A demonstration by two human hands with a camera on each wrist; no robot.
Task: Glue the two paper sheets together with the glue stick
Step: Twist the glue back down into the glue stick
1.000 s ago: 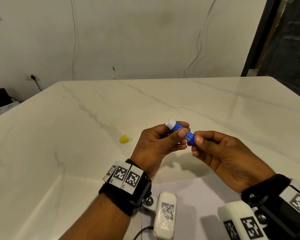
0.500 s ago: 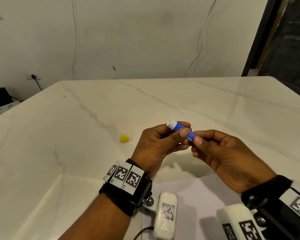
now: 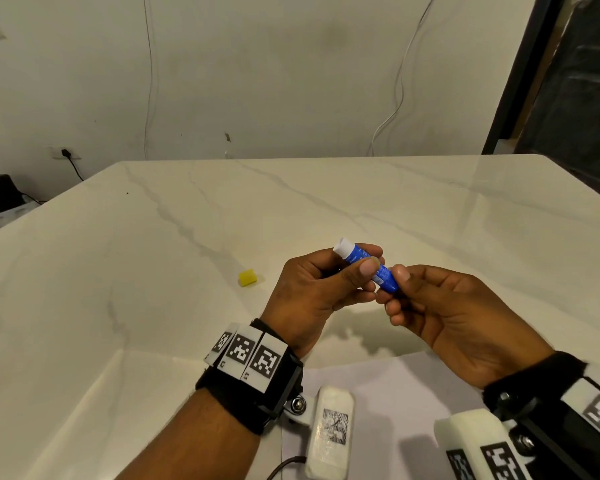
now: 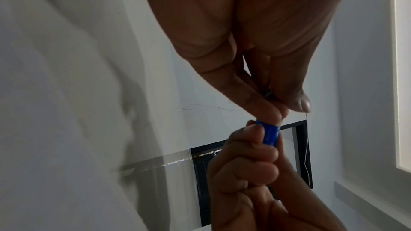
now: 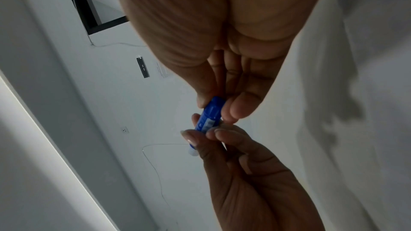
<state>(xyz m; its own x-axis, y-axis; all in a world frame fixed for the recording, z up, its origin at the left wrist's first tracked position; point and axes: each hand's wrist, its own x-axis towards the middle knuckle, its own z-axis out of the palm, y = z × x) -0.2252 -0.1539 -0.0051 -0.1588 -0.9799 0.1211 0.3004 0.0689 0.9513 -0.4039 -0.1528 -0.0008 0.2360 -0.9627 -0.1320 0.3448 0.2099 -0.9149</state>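
Above the table's [image 3: 153,306] near edge, the left hand [image 3: 312,299] is gripping the glue stick's [image 3: 371,268] barrel while the right hand [image 3: 458,317] is pinching its base; light, rigid, likely slick plastic, best held mid-barrel.

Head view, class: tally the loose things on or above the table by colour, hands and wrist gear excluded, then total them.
Blue: 1, glue stick, uncapped, held by both hands
Yellow: 1, small block on the table
White: 1, paper
Total: 3
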